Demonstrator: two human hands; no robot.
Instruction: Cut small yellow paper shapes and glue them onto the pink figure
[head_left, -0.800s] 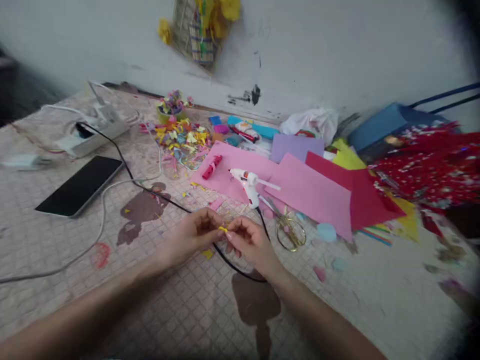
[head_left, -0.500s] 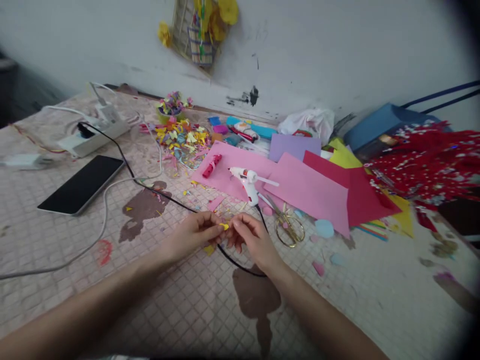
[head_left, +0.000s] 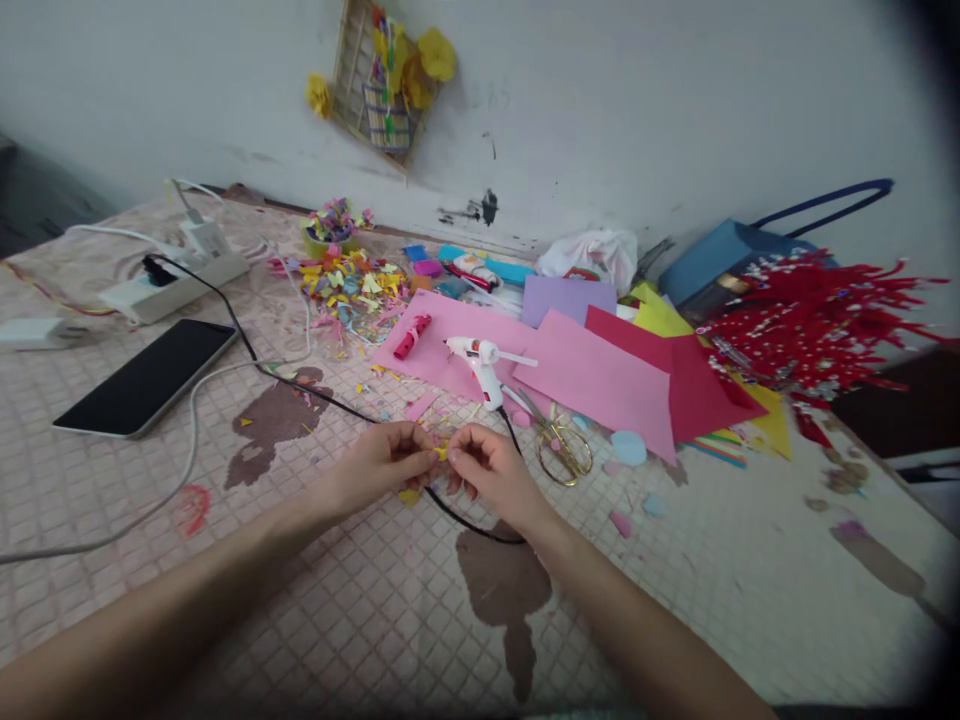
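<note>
A small yellow paper piece (head_left: 441, 454) is pinched between the fingertips of my left hand (head_left: 391, 462) and my right hand (head_left: 491, 470), which meet over the middle of the table. Just beyond them a white glue gun (head_left: 480, 368) lies on pink paper (head_left: 600, 372). Gold-handled scissors (head_left: 564, 452) rest to the right of my right hand. A black cable (head_left: 472, 525) passes beneath both hands. Another yellow scrap (head_left: 409, 497) lies under my left hand.
At the left are a black tablet (head_left: 150, 378) and a white power strip (head_left: 176, 287) with cables. Colourful paper bits (head_left: 352, 285) are heaped near a small bowl (head_left: 330, 240). Red tinsel-like stems (head_left: 817, 320) and a blue bag (head_left: 720, 260) stand at the right.
The whole view has shifted slightly, so the table items appear further left. My fingertips are closer together around the yellow piece.
</note>
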